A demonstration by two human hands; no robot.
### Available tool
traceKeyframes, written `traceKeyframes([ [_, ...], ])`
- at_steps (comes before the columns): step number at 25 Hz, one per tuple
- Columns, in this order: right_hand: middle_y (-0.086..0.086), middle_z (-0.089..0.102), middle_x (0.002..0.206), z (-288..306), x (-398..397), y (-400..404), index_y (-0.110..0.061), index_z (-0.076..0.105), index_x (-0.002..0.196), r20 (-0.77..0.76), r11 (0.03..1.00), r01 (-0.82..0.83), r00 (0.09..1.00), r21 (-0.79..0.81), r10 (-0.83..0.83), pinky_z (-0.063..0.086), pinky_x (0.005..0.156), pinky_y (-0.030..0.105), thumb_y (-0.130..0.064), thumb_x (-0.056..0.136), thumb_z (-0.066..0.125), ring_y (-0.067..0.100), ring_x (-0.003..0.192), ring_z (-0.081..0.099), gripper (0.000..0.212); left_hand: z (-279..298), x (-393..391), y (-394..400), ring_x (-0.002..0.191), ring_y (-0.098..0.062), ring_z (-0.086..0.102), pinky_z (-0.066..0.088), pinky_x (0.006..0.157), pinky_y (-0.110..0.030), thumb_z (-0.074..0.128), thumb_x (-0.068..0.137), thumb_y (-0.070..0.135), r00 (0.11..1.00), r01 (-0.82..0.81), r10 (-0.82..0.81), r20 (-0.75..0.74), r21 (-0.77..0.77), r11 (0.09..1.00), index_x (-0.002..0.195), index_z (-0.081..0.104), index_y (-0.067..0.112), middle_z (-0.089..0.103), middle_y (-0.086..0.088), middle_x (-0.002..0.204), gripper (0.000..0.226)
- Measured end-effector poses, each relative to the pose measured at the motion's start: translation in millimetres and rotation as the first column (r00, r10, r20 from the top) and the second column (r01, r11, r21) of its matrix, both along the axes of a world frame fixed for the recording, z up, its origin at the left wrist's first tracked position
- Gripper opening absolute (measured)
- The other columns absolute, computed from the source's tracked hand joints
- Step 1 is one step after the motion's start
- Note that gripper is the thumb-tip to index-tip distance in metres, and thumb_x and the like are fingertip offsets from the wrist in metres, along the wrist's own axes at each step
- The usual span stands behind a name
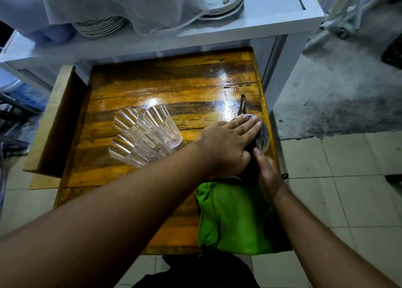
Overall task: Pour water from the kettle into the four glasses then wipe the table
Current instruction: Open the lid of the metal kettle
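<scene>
Both forearms are bare from the frame edge to the wrist; no sleeve is visible on either. Left hand point(224, 148): no ring, watch or glove. Right hand point(268, 174): likewise bare. A dark garment point(195, 272) covers the body at the bottom edge.

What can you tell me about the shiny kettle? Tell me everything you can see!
The kettle looks like shiny silver metal. It stands on the right side of the wooden table, near the edge. Its thin curved spout points away from the person. The left hand lies flat over its lid, and the right hand is at its dark handle. Both hands hide most of it. A green cloth lies just in front.
</scene>
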State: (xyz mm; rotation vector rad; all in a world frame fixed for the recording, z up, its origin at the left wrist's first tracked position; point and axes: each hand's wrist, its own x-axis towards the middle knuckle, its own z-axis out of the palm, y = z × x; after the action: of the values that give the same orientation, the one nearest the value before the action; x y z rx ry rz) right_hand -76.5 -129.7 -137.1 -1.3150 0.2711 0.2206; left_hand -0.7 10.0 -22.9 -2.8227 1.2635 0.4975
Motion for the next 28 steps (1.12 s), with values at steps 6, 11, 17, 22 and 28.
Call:
traceKeyframes([
  [6, -0.006, 0.075, 0.118, 35, -33, 14, -0.034, 0.077, 0.107, 0.053, 0.996, -0.086, 0.995, -0.027, 0.087, 0.049, 0.097, 0.023, -0.059, 0.093, 0.048, 0.014, 0.122, 0.062, 0.041, 16, -40, 22, 0.152, -0.014, -0.005, 0.008, 0.123, -0.036, 0.025, 0.092, 0.04, 0.999, -0.054, 0.054, -0.009, -0.105, 0.993, 0.156, 0.001, 0.019, 0.0, -0.001, 0.165, 0.071],
  [11, 0.013, 0.076, 0.112, 79, -61, 32, -0.011, 0.075, 0.108, 0.116, 0.989, -0.138, 0.983, -0.06, 0.144, 0.053, 0.091, 0.032, -0.073, 0.081, 0.056, 0.026, 0.11, 0.068, 0.07, 59, -65, 52, 0.151, -0.012, -0.007, 0.005, 0.123, -0.036, 0.024, 0.09, 0.041, 0.998, -0.056, 0.055, -0.008, -0.2, 0.978, 0.156, 0.001, 0.023, 0.001, 0.002, 0.165, 0.072],
  [17, 0.023, 0.073, 0.073, 118, -88, 74, 0.0, 0.069, 0.076, 0.167, 0.977, -0.19, 0.965, -0.093, 0.203, 0.054, 0.074, 0.038, -0.074, 0.086, 0.047, 0.037, 0.075, 0.07, 0.078, 101, -89, 110, 0.152, -0.011, -0.004, 0.0, 0.121, -0.029, 0.031, 0.09, 0.037, 1.0, 0.001, 0.001, 0.007, -0.278, 0.961, 0.156, 0.006, 0.022, 0.006, 0.003, 0.165, 0.072],
  [22, 0.021, 0.07, 0.062, 139, -103, 117, 0.002, 0.066, 0.067, 0.148, 0.964, -0.242, 0.955, -0.11, 0.257, 0.048, 0.059, 0.021, -0.08, 0.081, 0.044, 0.023, 0.059, 0.068, 0.086, 118, -106, 165, 0.151, -0.006, -0.006, -0.006, 0.12, -0.021, 0.035, 0.091, 0.035, 1.0, 0.001, -0.004, -0.009, -0.325, 0.946, 0.156, 0.007, 0.025, 0.006, 0.007, 0.164, 0.071],
  [28, 0.021, 0.071, 0.06, 136, -109, 167, -0.003, 0.069, 0.068, 0.121, 0.942, -0.33, 0.934, -0.059, 0.335, 0.048, 0.054, 0.024, -0.079, 0.081, 0.047, 0.03, 0.053, 0.066, 0.081, 117, -124, 219, 0.149, 0.002, -0.009, -0.009, 0.118, -0.017, 0.028, 0.091, 0.039, 0.995, -0.087, 0.066, -0.077, -0.324, 0.942, 0.156, 0.007, 0.03, 0.005, 0.012, 0.164, 0.069],
])
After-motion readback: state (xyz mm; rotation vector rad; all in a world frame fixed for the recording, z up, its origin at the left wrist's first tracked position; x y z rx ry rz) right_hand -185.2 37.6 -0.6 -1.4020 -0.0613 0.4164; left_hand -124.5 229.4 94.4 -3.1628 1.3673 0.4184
